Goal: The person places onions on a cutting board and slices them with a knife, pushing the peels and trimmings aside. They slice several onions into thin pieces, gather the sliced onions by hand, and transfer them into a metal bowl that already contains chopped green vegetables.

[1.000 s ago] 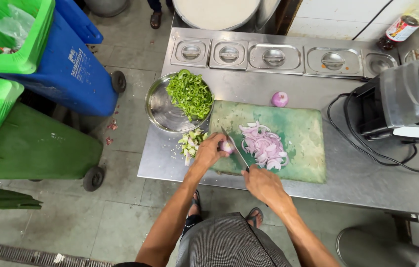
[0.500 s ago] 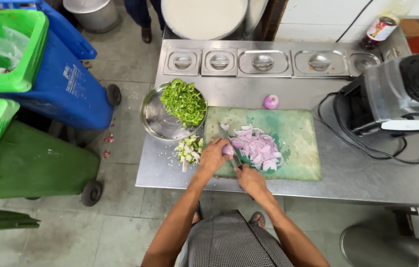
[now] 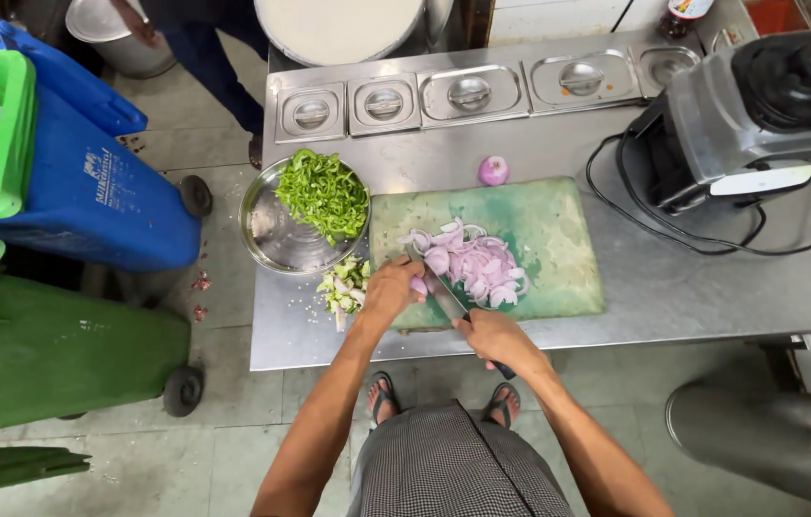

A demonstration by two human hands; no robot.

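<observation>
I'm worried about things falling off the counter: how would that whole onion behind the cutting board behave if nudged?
The whole onion looks round and sits free on the smooth steel table, so it would probably roll easily. Its skin seems intact, so it likely feels firm and dry rather than slippery. It appears small, probably light.

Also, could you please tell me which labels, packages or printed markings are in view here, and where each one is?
Blue wheeled bin, left of the table: white printed marking on its side.
Bottle, top edge behind the lidded containers: dark body, red and white label.
Blender, right on the table: pale panel along its front.
No screens or signs.
</observation>
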